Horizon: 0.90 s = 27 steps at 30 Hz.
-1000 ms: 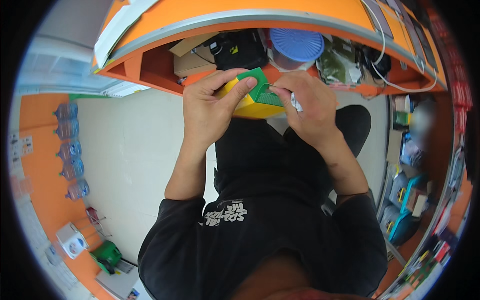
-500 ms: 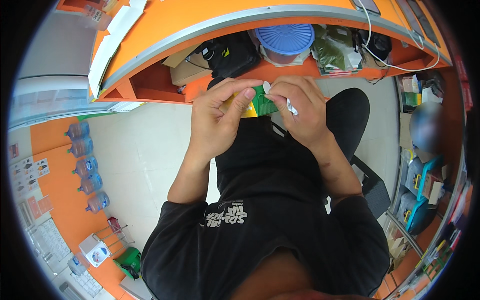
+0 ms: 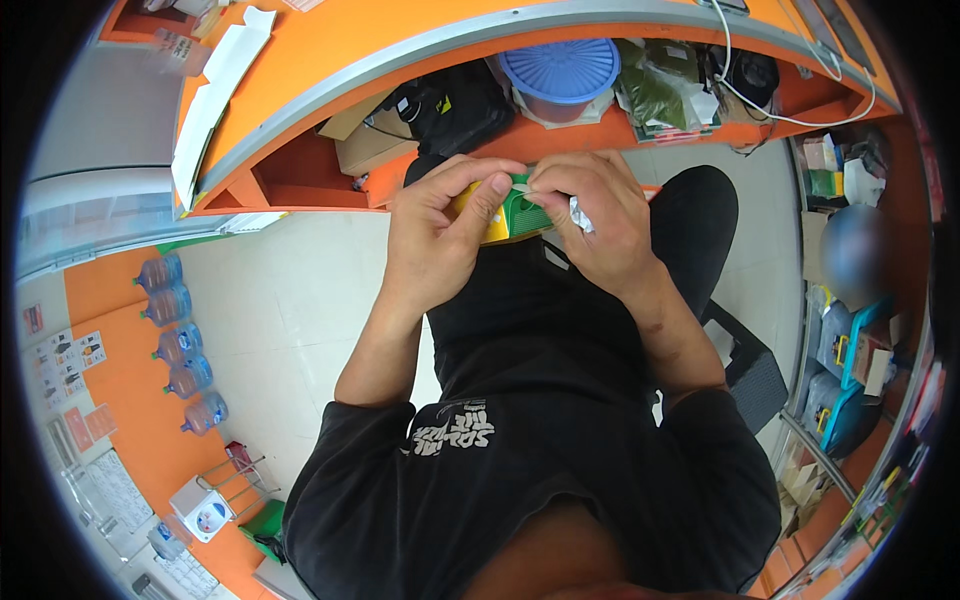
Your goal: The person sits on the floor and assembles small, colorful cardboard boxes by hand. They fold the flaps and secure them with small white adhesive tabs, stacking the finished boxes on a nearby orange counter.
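Note:
A small yellow and green carton (image 3: 522, 222) is held above my lap, at the orange counter's near edge. My left hand (image 3: 438, 230) grips it from the left, thumb on its upper face and fingers behind. At the carton's green right end, my right hand (image 3: 602, 210) pinches a thin pale flap edge between thumb and forefinger. A crumpled silvery-white scrap (image 3: 580, 215) sticks out from the curled fingers of that same hand. The carton's inside is hidden from view.
Beyond my hands, the orange counter (image 3: 440, 50) has a shelf beneath it. On that shelf are a blue-lidded tub (image 3: 560, 72), a black bag (image 3: 455, 110) and cardboard boxes. A white cable (image 3: 790, 118) hangs at the right. Several water bottles (image 3: 180, 345) stand left.
The pale flap, upright at the carton's right end before, now lies lower under my right fingers. The carton has tilted slightly, and my head view has shifted a little.

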Available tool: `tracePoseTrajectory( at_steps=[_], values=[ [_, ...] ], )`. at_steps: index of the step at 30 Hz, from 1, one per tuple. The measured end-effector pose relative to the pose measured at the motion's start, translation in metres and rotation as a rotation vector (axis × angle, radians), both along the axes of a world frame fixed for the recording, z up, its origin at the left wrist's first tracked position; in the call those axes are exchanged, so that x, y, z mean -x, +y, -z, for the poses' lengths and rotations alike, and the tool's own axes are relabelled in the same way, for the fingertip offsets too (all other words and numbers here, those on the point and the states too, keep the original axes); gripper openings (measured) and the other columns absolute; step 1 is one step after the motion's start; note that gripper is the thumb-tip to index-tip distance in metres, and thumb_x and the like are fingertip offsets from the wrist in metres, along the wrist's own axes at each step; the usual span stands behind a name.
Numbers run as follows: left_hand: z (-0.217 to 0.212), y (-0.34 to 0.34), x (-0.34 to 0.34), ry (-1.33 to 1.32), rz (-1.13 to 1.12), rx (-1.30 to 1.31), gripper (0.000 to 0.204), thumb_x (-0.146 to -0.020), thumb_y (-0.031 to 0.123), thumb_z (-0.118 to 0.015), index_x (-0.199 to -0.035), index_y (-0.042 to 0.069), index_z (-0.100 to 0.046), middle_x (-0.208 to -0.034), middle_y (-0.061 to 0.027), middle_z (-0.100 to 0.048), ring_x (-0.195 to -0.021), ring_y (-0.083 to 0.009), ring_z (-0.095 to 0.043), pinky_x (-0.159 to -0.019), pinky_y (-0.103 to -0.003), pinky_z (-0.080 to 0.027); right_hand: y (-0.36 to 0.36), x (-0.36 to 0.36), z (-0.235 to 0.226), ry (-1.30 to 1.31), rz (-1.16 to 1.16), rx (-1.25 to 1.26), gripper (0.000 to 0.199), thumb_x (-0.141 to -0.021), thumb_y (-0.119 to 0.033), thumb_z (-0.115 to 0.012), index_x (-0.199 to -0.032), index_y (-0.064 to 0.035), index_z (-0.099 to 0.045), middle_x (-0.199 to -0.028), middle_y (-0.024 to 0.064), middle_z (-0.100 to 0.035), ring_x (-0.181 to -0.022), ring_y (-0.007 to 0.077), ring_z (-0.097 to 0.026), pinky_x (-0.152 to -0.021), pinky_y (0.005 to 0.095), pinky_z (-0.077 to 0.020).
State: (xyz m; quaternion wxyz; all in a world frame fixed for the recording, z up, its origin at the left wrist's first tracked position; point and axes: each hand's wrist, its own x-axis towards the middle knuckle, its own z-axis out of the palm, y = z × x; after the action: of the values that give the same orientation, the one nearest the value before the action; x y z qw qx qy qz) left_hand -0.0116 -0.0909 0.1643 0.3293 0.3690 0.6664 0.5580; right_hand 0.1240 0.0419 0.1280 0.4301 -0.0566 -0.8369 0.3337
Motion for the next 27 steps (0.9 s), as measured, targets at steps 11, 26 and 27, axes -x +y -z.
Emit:
tracePoseTrajectory(
  at_steps=[11, 26, 27],
  values=[
    [0.000, -0.008, -0.008, 0.129, 0.036, 0.042, 0.018, -0.099, 0.011, -0.065, -0.110, 0.000, -0.074, -0.094, -0.0095, -0.070, -0.081, -0.0141, -0.064, -0.072, -0.027, -0.050, -0.013, -0.014, 0.007, -0.153, 0.007, 0.104, 0.017, -0.086, -0.003, -0.074, -0.100, -0.0043, -0.065, -0.107, 0.0107, -0.071, -0.095, 0.0283, -0.068, -0.084, 0.0378, -0.0521],
    [0.012, -0.009, -0.002, -0.126, -0.103, 0.026, 0.022, -0.095, 0.013, -0.074, -0.107, -0.005, -0.074, -0.091, -0.0084, -0.075, -0.081, -0.0091, -0.068, -0.074, -0.023, -0.054, -0.015, -0.019, 0.012, -0.147, 0.142, -0.065, 0.014, -0.086, -0.002, -0.073, -0.099, -0.0033, -0.069, -0.096, 0.0106, -0.070, -0.088, 0.0282, -0.067, -0.080, 0.0377, -0.0529],
    [0.011, -0.010, -0.001, -0.120, -0.124, 0.011, 0.021, -0.094, 0.012, -0.074, -0.107, -0.005, -0.074, -0.091, -0.0082, -0.075, -0.081, -0.0094, -0.068, -0.074, -0.023, -0.054, -0.014, -0.019, 0.010, -0.170, 0.141, -0.057, 0.014, -0.086, -0.002, -0.073, -0.099, -0.0031, -0.069, -0.094, 0.0103, -0.069, -0.086, 0.0280, -0.067, -0.079, 0.0373, -0.0530]
  ],
)
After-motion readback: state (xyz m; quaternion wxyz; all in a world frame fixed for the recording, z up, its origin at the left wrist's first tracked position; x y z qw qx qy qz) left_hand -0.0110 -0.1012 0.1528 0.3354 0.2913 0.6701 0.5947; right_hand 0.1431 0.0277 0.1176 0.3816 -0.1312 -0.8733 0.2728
